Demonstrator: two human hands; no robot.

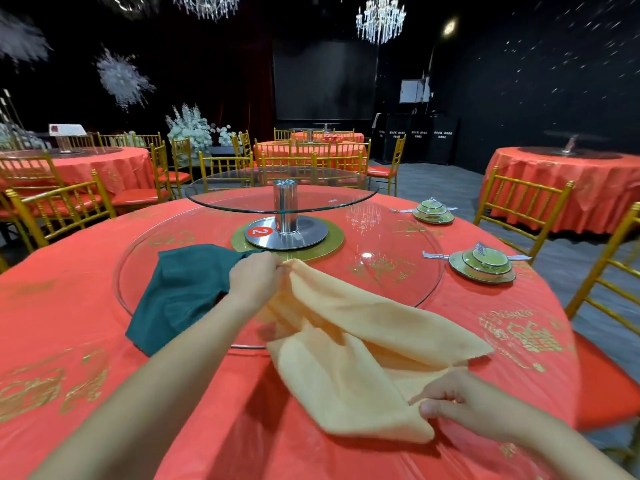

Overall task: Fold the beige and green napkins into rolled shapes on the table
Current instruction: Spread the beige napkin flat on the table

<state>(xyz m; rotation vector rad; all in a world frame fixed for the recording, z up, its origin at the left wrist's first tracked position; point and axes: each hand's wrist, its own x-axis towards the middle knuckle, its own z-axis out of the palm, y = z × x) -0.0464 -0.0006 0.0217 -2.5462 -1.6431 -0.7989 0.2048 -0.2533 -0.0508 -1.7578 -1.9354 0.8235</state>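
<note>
Beige napkin (346, 344) is held at two opposite ends: the left hand (254, 277) has its fingers curled round the far corner, and the right hand (464, 403) pinches the near corner between thumb and fingers. Between them the cloth sags in loose folds onto the red table (69, 323), its far part over the flat glass disc (398, 275). Just left of the left hand lies the green napkin (180, 292), rumpled, half on that disc. Beyond stands a raised glass turntable (280, 190); two stacked bowl settings (483, 265) sit to the right.
</note>
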